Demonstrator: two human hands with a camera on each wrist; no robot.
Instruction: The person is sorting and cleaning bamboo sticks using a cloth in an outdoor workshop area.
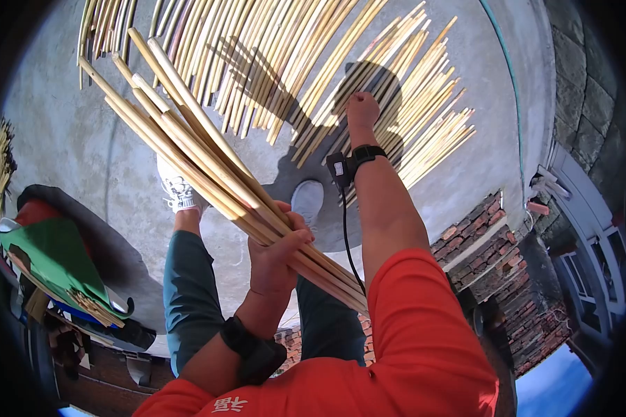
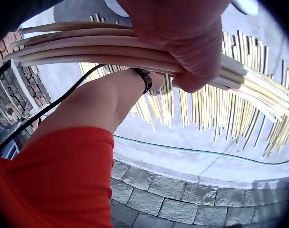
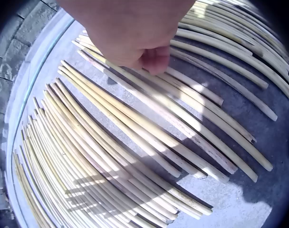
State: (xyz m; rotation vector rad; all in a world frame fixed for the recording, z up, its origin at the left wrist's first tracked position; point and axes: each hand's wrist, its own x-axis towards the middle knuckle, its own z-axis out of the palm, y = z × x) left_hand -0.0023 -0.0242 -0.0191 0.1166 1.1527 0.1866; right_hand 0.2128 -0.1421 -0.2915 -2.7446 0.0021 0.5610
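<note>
My left hand (image 1: 275, 260) grips a bundle of long, pale, peeled wooden sticks (image 1: 209, 163) that slants across my front, its far ends fanned out at the upper left. In the left wrist view the fingers curl around the bundle. My right hand (image 1: 363, 111) reaches forward, its fingers curled, over a row of similar sticks (image 1: 424, 97) spread on the ground. The right wrist view shows the fingertips (image 3: 156, 64) right at one of the loose sticks (image 3: 194, 87); I cannot tell whether they pinch it.
More sticks (image 1: 188, 42) lie in rows on the concrete ground (image 1: 132, 167). A green hose (image 1: 511, 69) runs along the right side. Brickwork (image 1: 515, 271) stands at the lower right. At the left are a green cover (image 1: 52, 257) and another pile of sticks (image 1: 3, 163).
</note>
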